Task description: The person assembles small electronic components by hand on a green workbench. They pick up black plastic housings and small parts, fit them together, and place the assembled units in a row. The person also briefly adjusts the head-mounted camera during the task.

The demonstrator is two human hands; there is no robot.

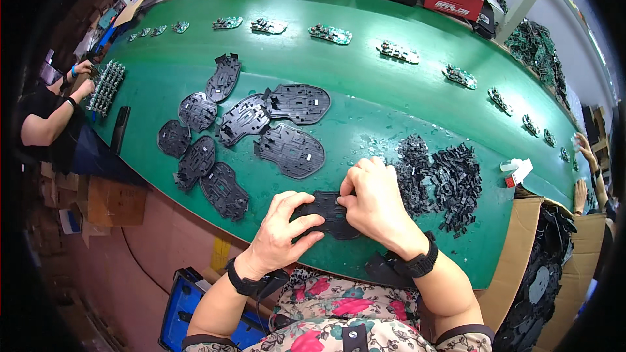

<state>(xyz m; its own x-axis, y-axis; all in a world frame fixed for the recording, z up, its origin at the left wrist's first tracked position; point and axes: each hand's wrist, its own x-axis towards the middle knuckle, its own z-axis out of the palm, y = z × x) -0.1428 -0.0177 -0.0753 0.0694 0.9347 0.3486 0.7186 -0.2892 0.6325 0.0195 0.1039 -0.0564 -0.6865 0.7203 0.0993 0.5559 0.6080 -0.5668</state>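
A black moulded plastic shell [330,212] lies flat at the table's near edge, between my two hands. My left hand [282,229] grips its left side, thumb below and fingers above. My right hand [377,201] is over its right part, fingertips pinched together and pressed down at its upper edge. Whatever is between those fingertips is hidden. Just right of my right hand lies a heap of small black plastic parts [456,182]. Beyond my hands, several similar black shells [290,150] lie with their ribbed insides up, some overlapping.
Small green circuit boards [330,34] stand in a row along the far green strip. A carton [518,274] of black parts stands at right, near a small white bottle [512,165]. Another person's hands [83,78] work at a block of parts at left; other hands [581,189] show at right.
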